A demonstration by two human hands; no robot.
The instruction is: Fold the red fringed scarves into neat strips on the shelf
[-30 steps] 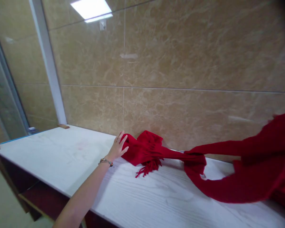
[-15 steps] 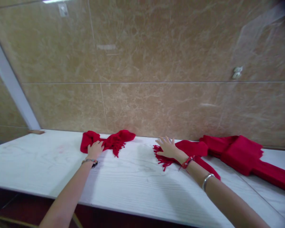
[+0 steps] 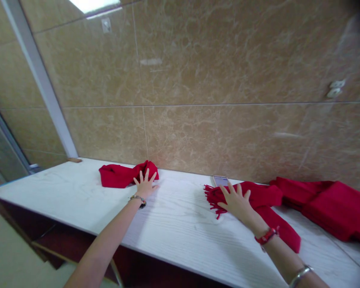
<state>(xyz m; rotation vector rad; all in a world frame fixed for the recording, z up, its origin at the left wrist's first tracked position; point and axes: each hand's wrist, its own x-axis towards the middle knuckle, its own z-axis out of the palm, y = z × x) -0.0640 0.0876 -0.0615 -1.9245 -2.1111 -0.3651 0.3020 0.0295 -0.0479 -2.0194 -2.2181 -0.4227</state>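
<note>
A red scarf (image 3: 116, 176) lies bunched on the white tabletop, its far end raised in a fold. My left hand (image 3: 145, 186) rests on its right end with the fingers spread. Further right, another stretch of red scarf (image 3: 257, 195) with a fringed end lies folded on the table. My right hand (image 3: 236, 202) lies over it near the fringe, fingers spread and palm down. Whether both red stretches are one scarf, I cannot tell.
More folded red cloth (image 3: 326, 204) is stacked at the right. A phone (image 3: 220, 181) lies by the wall behind my right hand. The white table (image 3: 174, 232) runs along a brown tiled wall (image 3: 197, 136). Dark open shelving shows below.
The left hand has slid right along the scarf to its other end, whose fringe no longer shows. The view has shifted left, and the phone has come into sight behind the right hand.
</note>
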